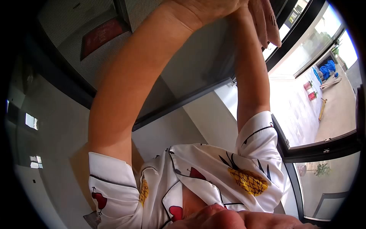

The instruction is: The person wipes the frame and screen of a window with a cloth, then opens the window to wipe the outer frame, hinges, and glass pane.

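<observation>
My left hand (213,8) is at the top edge of the view, with its wrist and the base of the hand showing and its fingers cut off. My right forearm (251,72) rises to meet it, but the right hand is hidden behind the left or beyond the frame. Just right of the two wrists hangs a brownish-pink cloth (264,23); which hand holds it cannot be made out. Behind the arms is a dark-framed mesh and glass panel (206,57).
A red plaque or mat (101,38) shows through the mesh at upper left. On the right, a black window frame (324,150) borders a bright outdoor area with red pots (312,95) and a blue bundle (327,69). A pale wall (211,116) stands behind.
</observation>
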A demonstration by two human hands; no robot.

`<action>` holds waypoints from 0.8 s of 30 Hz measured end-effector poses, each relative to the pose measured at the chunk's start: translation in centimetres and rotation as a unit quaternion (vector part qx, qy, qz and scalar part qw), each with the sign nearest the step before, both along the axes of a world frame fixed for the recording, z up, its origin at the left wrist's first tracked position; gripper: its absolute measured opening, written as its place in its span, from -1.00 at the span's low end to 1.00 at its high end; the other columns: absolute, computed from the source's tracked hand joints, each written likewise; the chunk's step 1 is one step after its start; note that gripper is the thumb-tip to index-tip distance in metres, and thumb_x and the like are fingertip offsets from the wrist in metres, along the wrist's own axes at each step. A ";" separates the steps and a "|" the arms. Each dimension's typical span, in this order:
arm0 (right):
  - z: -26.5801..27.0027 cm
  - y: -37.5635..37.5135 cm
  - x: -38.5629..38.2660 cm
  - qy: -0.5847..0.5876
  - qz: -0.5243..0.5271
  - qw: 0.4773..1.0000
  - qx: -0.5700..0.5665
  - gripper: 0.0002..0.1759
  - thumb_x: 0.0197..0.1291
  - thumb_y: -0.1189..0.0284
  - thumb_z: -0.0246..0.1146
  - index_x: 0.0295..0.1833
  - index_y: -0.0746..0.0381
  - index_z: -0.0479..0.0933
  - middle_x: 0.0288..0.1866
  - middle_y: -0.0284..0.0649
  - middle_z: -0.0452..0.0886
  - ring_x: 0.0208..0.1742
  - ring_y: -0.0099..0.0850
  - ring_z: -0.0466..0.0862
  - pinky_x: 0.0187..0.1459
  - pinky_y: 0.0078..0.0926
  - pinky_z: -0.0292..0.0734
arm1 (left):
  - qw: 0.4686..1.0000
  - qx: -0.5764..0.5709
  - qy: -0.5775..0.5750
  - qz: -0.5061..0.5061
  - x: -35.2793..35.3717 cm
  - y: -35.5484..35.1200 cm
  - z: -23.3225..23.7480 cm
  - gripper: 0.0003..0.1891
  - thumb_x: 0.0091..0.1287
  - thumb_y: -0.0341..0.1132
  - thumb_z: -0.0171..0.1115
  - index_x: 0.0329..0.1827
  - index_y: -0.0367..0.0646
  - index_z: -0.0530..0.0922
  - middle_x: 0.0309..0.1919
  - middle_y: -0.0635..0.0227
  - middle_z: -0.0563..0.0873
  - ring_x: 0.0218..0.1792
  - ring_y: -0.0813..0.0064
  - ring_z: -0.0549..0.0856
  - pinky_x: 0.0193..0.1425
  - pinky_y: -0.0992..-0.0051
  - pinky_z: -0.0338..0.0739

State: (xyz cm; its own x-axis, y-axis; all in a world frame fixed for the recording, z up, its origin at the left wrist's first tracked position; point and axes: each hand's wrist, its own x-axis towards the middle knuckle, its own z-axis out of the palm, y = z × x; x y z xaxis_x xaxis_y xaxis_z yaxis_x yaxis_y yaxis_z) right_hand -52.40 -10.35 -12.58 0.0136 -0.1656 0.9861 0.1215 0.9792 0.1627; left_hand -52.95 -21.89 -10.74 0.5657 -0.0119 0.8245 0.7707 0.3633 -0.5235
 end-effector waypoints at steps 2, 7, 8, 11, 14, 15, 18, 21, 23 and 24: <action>-6.3 -0.5 0.5 -0.029 -0.005 0.999 -0.021 -0.52 0.26 0.24 0.24 0.25 0.18 0.48 0.20 -0.17 0.55 0.30 -0.18 0.49 0.29 -0.20 0.37 | 0.989 -0.112 -0.093 0.032 1.1 -1.4 -3.6 -0.49 0.29 -0.25 0.29 0.33 -0.02 0.50 0.33 0.31 0.50 0.39 0.29 0.44 0.46 0.17 0.30; -26.3 -5.1 3.5 -0.186 0.047 0.973 -0.128 -0.56 0.27 0.24 0.23 0.22 0.17 0.51 0.17 -0.18 0.57 0.28 -0.18 0.51 0.27 -0.19 0.39 | 0.925 -0.256 -0.257 0.108 4.0 -6.1 -20.7 -0.58 0.32 -0.18 0.11 0.24 0.03 0.58 0.38 0.45 0.47 0.44 0.42 0.38 0.56 0.25 0.15; -29.8 -6.5 4.3 -0.222 0.069 0.961 -0.153 -0.56 0.27 0.24 0.23 0.21 0.17 0.52 0.16 -0.18 0.58 0.27 -0.18 0.51 0.26 -0.19 0.40 | 0.906 -0.288 -0.287 0.115 4.4 -7.8 -23.8 -0.59 0.36 -0.23 0.05 0.26 0.02 0.57 0.39 0.46 0.47 0.47 0.43 0.37 0.58 0.25 0.12; -36.8 -10.4 6.5 -0.314 0.146 0.913 -0.217 -0.58 0.28 0.24 0.22 0.20 0.16 0.54 0.14 -0.19 0.60 0.26 -0.18 0.52 0.25 -0.18 0.41 | 0.864 -0.345 -0.341 0.132 4.9 -12.0 -32.3 -0.60 0.42 -0.31 -0.04 0.27 0.02 0.57 0.42 0.45 0.46 0.50 0.42 0.33 0.60 0.25 0.08; -37.0 -11.8 7.1 -0.368 0.219 0.870 -0.243 -0.60 0.29 0.24 0.21 0.18 0.16 0.55 0.12 -0.20 0.61 0.25 -0.18 0.53 0.24 -0.17 0.43 | 0.867 -0.366 -0.321 0.106 4.2 -13.8 -33.5 -0.60 0.43 -0.29 -0.03 0.28 0.03 0.56 0.42 0.45 0.46 0.49 0.42 0.34 0.60 0.23 0.08; -36.1 -11.1 6.6 -0.366 0.212 0.879 -0.222 -0.61 0.29 0.24 0.21 0.17 0.16 0.56 0.12 -0.20 0.62 0.24 -0.18 0.54 0.23 -0.17 0.43 | 0.881 -0.350 -0.299 0.109 3.6 -13.6 -33.3 -0.59 0.41 -0.27 0.00 0.30 0.00 0.55 0.42 0.44 0.46 0.49 0.43 0.33 0.59 0.25 0.11; -29.1 -9.3 4.3 -0.230 0.070 0.970 -0.040 -0.57 0.25 0.26 0.24 0.21 0.16 0.54 0.14 -0.19 0.61 0.26 -0.21 0.54 0.23 -0.21 0.42 | 0.915 -0.291 -0.266 0.089 2.8 -11.5 -25.0 -0.59 0.42 -0.25 0.03 0.31 0.01 0.53 0.39 0.43 0.49 0.46 0.44 0.38 0.57 0.26 0.15; -15.2 -10.7 3.5 -0.117 0.044 0.991 0.052 -0.55 0.19 0.27 0.27 0.18 0.17 0.55 0.11 -0.18 0.62 0.20 -0.22 0.57 0.15 -0.20 0.46 | 0.952 -0.207 -0.212 0.079 1.9 -11.8 -14.2 -0.63 0.46 -0.27 0.05 0.30 0.05 0.54 0.31 0.44 0.56 0.39 0.38 0.47 0.52 0.24 0.19; -6.5 -11.9 2.7 -0.063 0.037 0.993 0.098 -0.54 0.17 0.27 0.28 0.18 0.17 0.55 0.10 -0.18 0.62 0.17 -0.23 0.58 0.11 -0.19 0.47 | 0.974 -0.146 -0.146 0.095 0.7 -13.0 -7.2 -0.62 0.42 -0.25 0.11 0.29 0.01 0.54 0.29 0.37 0.56 0.35 0.32 0.50 0.46 0.24 0.23; -3.7 -12.5 2.5 -0.067 0.046 0.991 0.109 -0.54 0.16 0.26 0.28 0.18 0.16 0.55 0.10 -0.18 0.62 0.16 -0.22 0.58 0.10 -0.19 0.47 | 0.989 -0.091 -0.069 0.092 -0.6 -13.1 -3.5 -0.64 0.41 -0.27 0.15 0.25 -0.05 0.55 0.26 0.28 0.57 0.32 0.24 0.51 0.45 0.19 0.27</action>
State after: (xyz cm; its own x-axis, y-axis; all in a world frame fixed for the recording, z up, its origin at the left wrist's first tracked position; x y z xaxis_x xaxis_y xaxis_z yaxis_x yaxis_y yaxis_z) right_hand -49.85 -22.86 -16.31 -0.0892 -0.3783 0.9214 -0.0036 0.9252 0.3795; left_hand -53.58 -34.99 -14.28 0.4261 0.2365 0.8732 0.7688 0.4141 -0.4873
